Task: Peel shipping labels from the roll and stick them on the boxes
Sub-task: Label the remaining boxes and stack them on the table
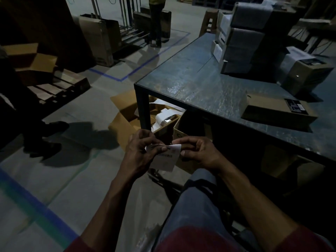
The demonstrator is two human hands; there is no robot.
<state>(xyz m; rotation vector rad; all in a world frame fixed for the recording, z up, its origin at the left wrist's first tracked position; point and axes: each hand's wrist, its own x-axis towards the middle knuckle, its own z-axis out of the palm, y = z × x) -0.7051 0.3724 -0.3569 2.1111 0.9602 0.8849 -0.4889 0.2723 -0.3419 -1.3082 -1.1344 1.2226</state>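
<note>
Label: a white shipping label [166,159] with dark print sits between both hands, held in the air above the person's lap, off the near corner of the table [196,91].
Left hand: the left hand [140,151] has its fingers curled over the label's left and upper part, pinching it; the thumb lies across the printed face.
Right hand: the right hand [196,151] pinches the label's upper right corner between thumb and forefinger, apparently working the corner loose from its backing.
Roll: I cannot tell whether this piece is joined to a roll; no roll shows plainly.
Nearest box: a flat brown box [272,111] lies on the table's near right part, well apart from the hands, with a dark sticker already on its top.
Other boxes: a stack of pale boxes [241,37] stands at the table's far side.
Risk, tearing: with both pinches close together, a sharp pull could likely rip the corner.
Risk, folding: once free, the sticky side could curl onto itself or onto the fingers.
Risk, light: the scene is dim, so the split between label and backing is hard to see.
Risk, scrap: an open carton [127,113] of paper waste sits below; a dropped label could be lost there.
</note>
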